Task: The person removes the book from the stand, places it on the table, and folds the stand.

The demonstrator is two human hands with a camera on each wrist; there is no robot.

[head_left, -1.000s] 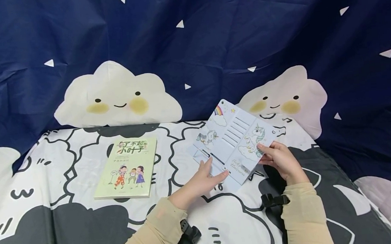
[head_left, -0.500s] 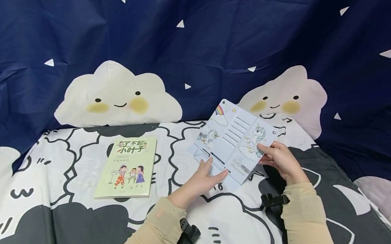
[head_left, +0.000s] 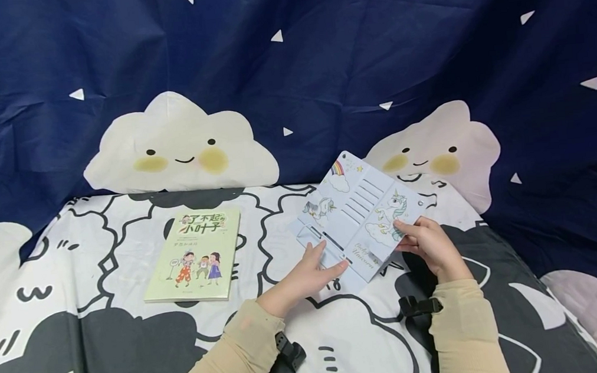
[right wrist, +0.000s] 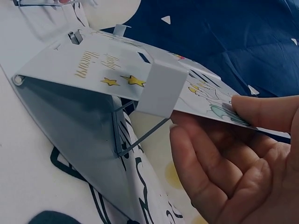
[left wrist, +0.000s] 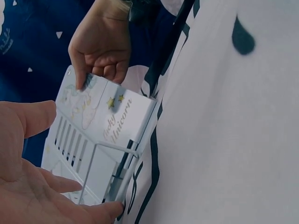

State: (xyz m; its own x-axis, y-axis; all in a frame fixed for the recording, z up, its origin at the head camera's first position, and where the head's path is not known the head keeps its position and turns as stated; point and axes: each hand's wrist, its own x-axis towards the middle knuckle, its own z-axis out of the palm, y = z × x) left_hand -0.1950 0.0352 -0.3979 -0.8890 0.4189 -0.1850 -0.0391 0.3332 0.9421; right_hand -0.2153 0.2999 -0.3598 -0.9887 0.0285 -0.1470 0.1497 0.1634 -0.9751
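A pale blue book stand (head_left: 354,217) with unicorn pictures and slots stands tilted at the right of the bed in the head view. My right hand (head_left: 431,243) pinches its right edge; in the right wrist view the thumb lies on top of the panel and curled fingers are beneath. That view shows the panel (right wrist: 100,63) raised off its base plate (right wrist: 70,121), a wire support (right wrist: 140,142) between them. My left hand (head_left: 306,277) rests its fairly straight fingers at the lower ledge. Its thumb stands apart from the fingers in the left wrist view.
A light green book (head_left: 193,258) with cartoon children on its cover lies flat to the left. Black-and-white patterned cloth (head_left: 343,336) covers the surface. Behind hangs a dark blue cloth (head_left: 319,60) with clouds and triangles.
The head view has shifted very slightly. Both hands and the book stand keep nearly the same place.
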